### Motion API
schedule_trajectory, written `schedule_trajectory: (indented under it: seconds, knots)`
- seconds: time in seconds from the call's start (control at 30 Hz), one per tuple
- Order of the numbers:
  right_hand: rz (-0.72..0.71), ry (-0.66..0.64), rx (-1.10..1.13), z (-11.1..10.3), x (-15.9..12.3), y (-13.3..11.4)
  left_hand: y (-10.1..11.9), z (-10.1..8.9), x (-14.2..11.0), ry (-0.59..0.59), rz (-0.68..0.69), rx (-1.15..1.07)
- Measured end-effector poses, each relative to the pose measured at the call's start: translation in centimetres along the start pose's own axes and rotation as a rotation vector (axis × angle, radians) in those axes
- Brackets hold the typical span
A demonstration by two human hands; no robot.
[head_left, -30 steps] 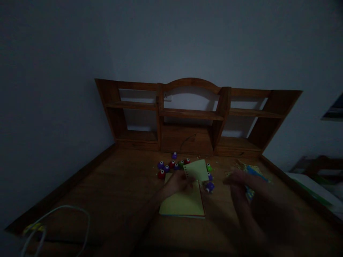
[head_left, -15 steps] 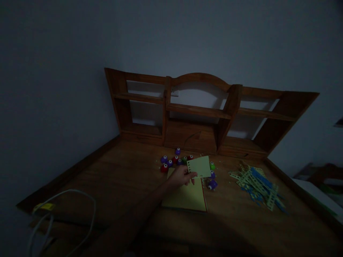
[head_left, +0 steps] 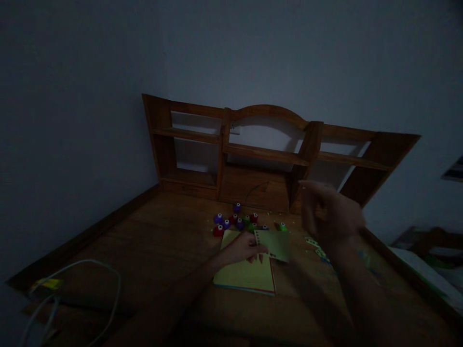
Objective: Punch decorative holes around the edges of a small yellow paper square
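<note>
My left hand (head_left: 245, 248) pinches the edge of a small pale-yellow sheet of paper (head_left: 277, 245) with holes along its left and lower edges. Under that hand lies a yellow pad of paper (head_left: 244, 277), its edges showing red and blue. My right hand (head_left: 331, 212) is raised over the right side of the desk, somewhat blurred. Its thumb and forefinger curl together in a pinch, and anything between them is too small to make out. Behind the pad sit several round purple, red and green pieces with white, eye-like tops (head_left: 218, 231).
Perforated yellow and blue paper strips (head_left: 311, 242) lie on the right, partly hidden by my right arm. A wooden shelf unit (head_left: 264, 152) stands along the back of the desk (head_left: 144, 250). A white cable (head_left: 117, 284) loops at the front left. Small scraps dot the desk.
My right hand, out of view half a second ago, has come back in and risen over the strips. The small sheet in my left hand has tipped and lowered towards the pad.
</note>
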State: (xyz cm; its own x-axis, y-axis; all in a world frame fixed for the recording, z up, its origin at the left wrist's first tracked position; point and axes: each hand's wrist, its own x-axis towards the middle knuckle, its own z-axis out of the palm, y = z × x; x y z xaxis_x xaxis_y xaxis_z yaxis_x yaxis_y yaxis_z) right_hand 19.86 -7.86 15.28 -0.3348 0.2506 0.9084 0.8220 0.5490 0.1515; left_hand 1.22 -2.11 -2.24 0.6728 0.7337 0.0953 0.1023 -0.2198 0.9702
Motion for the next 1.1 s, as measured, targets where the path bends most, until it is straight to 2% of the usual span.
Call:
schedule_trajectory:
  seconds: [0.07, 0.13, 0.2, 0.27, 0.4, 0.53, 0.7, 0.9, 1.1]
  knots:
    - [0.059, -0.176, -0.081, 3.8, -0.3, 2.4, 0.1, 0.2, -0.1, -0.063, -0.001, -0.01]
    - [0.109, -0.517, -0.159, 7.3, -1.8, 3.7, 0.4, 0.4, -0.2, -0.083, -0.011, -0.011]
    - [0.06, -0.86, -0.194, 9.9, -3.7, 3.8, 0.7, 0.7, -0.2, -0.088, -0.016, -0.021]
    - [0.03, -0.977, -0.162, 11.7, -5.2, 3.1, 0.9, 0.9, -0.3, -0.097, -0.015, -0.04]
    - [0.091, -1.012, -0.054, 14.1, -6.0, 2.5, 1.1, 1.2, -0.3, -0.114, -0.036, -0.053]
    - [0.177, -1.14, 0.201, 16.8, -5.9, 4.0, 1.1, 1.2, -0.3, -0.096, -0.062, -0.058]
    - [0.177, -1.162, 0.299, 19.3, -6.5, 5.3, 1.1, 1.4, -0.3, -0.094, -0.057, -0.076]
    - [0.23, -1.128, 0.351, 19.7, -7.3, 5.3, 1.2, 1.5, -0.2, -0.112, -0.044, -0.062]
    - [0.333, -1.02, 0.299, 17.8, -7.5, 5.9, 1.3, 1.4, -0.1, -0.072, -0.032, -0.108]
